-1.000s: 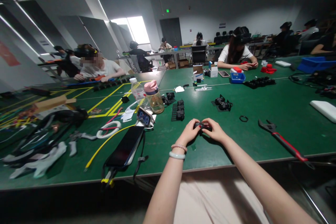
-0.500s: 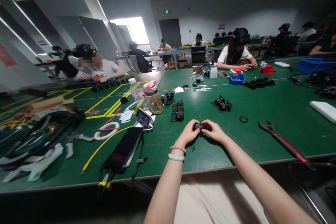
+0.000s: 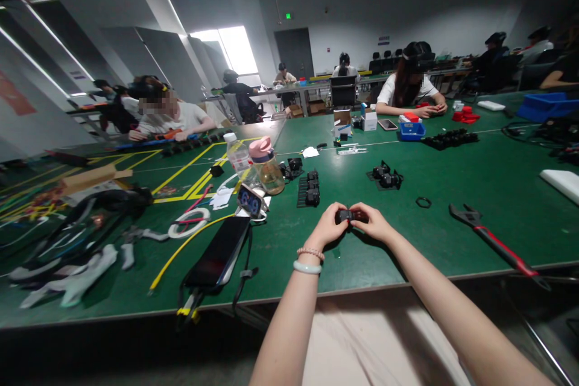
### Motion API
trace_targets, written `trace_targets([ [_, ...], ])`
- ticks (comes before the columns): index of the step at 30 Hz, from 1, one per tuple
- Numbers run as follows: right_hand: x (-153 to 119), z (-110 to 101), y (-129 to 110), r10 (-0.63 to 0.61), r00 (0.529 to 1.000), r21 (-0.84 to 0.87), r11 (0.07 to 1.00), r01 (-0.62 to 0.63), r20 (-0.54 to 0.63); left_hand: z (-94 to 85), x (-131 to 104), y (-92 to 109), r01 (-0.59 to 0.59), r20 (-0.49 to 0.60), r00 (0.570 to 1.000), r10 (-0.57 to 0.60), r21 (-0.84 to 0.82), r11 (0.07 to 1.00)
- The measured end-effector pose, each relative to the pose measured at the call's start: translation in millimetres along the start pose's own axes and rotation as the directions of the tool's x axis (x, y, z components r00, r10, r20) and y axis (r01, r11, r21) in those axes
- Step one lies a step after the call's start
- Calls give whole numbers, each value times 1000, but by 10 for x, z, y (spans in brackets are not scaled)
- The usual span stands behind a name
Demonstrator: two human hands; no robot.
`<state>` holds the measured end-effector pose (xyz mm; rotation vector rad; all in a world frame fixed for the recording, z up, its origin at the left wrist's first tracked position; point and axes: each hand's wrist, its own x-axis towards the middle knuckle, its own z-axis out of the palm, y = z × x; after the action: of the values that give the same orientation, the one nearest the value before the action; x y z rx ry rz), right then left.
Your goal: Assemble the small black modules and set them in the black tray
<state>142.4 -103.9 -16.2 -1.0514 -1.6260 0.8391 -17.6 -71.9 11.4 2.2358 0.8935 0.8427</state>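
Between my two hands, just above the green table (image 3: 362, 265), is a small black part (image 3: 346, 215). My left hand (image 3: 330, 224) grips its left side, thumb and fingers pressed on it. My right hand (image 3: 371, 222) closes on its right side, fingertips close to those of the left. Fingers cover much of the part, so its details are hard to make out. Beyond my left hand lies a row of black parts (image 3: 312, 188) on a rack-like piece. Another black assembly (image 3: 386, 175) lies beyond my right hand, with a black ring (image 3: 423, 202) to its right.
A red-handled wrench (image 3: 497, 244) lies at right. At left are a black phone or power bank (image 3: 219, 250), a propped phone (image 3: 251, 200), a pink-lidded bottle (image 3: 268, 169), a clear bottle (image 3: 239, 157), pliers (image 3: 136, 240) and cables. People sit across the table.
The view has shifted slightly, so the table items sit a little further right. Both hands still hold the black part, which appears slightly turned between the fingers.
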Motion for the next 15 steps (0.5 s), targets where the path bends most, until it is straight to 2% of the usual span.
trace_targets([
  [15, 12, 12, 27, -4, 1000, -44, 999, 4, -2, -24, 5, 37, -8, -14, 1000, 8, 10, 1000],
])
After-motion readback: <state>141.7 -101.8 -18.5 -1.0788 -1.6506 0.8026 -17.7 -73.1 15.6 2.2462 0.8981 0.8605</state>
